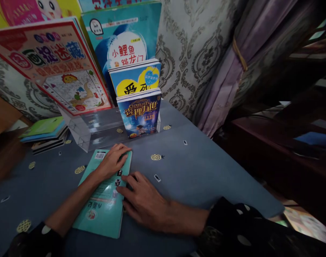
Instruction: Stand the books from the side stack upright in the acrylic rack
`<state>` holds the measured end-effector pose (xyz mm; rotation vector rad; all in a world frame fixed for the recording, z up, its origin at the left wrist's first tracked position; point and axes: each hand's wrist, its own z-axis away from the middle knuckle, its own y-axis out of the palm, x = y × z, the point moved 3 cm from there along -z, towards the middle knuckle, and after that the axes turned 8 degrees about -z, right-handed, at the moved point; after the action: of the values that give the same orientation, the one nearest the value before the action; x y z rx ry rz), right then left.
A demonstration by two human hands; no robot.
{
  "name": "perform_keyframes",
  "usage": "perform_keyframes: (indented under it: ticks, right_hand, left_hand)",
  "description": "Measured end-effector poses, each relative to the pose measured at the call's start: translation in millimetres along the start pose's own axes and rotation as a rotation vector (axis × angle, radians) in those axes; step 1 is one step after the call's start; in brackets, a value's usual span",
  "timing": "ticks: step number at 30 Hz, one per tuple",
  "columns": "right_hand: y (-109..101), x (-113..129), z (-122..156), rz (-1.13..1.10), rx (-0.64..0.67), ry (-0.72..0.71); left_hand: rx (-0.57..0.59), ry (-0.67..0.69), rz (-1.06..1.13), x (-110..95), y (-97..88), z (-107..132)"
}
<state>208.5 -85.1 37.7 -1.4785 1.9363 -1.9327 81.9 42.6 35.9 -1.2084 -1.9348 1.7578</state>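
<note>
A teal paperback book (98, 210) lies back cover up on the table, its barcode at the far end and its printed title upside down to me. My left hand (112, 162) rests across the book's far part, palm down, fingers stretched toward the far right corner. At the book's right edge, my right hand (145, 201) has bent fingers on the cover and holds the edge. The undersides of both hands are hidden. Past the book stands a clear acrylic book rack (79, 132).
In the rack stand a dark blue book (141, 116), a yellow-and-blue book (135, 78), a large teal book (122, 35) and a red picture book (58, 67). A book stack (46, 132) lies at left. Behind are patterned wallpaper (184, 46) and a tied purple curtain (227, 71).
</note>
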Motion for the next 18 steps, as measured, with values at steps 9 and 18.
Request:
perform_keyframes:
  ticks: [9,18]
  right_hand:
    - [1.9,-4.7,1.2,-0.032,-0.038,-0.001]
    - [-3.8,-23.2,-12.5,-0.019,-0.118,0.055]
  left_hand:
    - [-0.033,-0.037,0.02,7.5,8.0,-4.3]
    - [-0.06,-0.03,0.003,3.3,6.8,-2.9]
